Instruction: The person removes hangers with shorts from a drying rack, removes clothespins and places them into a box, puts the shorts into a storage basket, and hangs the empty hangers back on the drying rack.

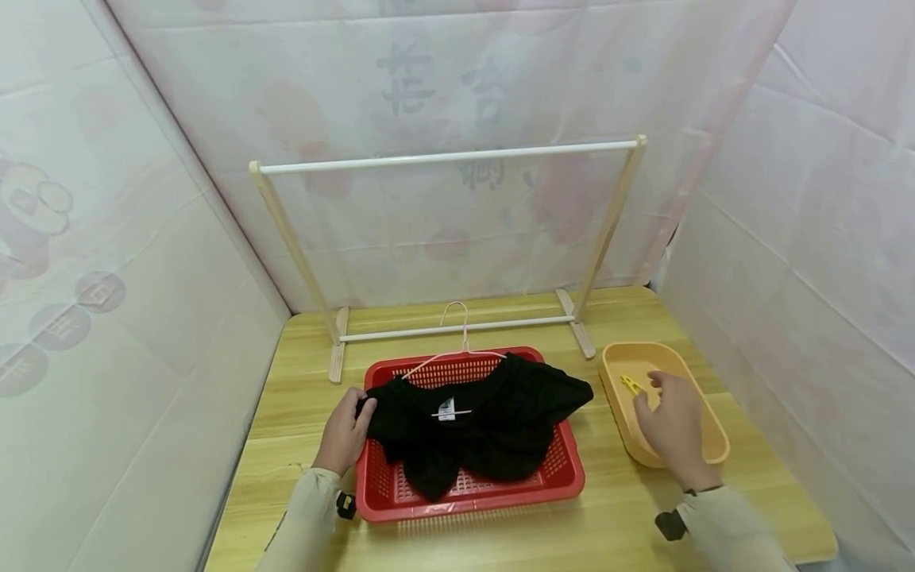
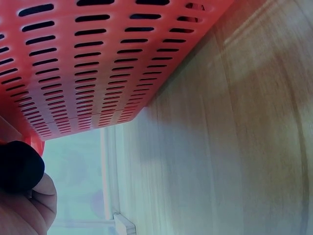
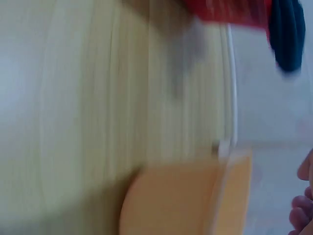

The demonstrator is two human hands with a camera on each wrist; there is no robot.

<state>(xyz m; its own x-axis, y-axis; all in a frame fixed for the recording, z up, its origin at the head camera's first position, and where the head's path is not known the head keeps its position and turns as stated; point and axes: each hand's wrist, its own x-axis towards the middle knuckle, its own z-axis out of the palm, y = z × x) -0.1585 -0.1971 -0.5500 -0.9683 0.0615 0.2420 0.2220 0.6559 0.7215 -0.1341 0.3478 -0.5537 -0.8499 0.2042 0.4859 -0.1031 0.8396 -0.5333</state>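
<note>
A black shirt (image 1: pixel 493 445) on a pink hanger (image 1: pixel 466 338) lies over the red basket (image 1: pixel 472 508), a white tag showing at its neck. My left hand (image 1: pixel 345 433) pinches the sleeve end at the basket's left side; in the left wrist view dark cloth partly covers that hand (image 2: pixel 41 200). Over the yellow-orange tray (image 1: pixel 717 449), my right hand (image 1: pixel 672 417) hovers with thumb and fingers apart. A yellow clothespin (image 1: pixel 631 385) is in the tray, close to the thumb tip. In the right wrist view only the fingertips (image 3: pixel 301 210) show, at the edge.
Behind the basket stands a drying rack with a white top bar (image 1: pixel 450 158), wooden posts and feet (image 1: pixel 575 324). The hanger's hook rises in front of its lower bar. Pale printed curtains (image 1: pixel 801 238) enclose the wooden table (image 1: pixel 286 445) at the back and sides.
</note>
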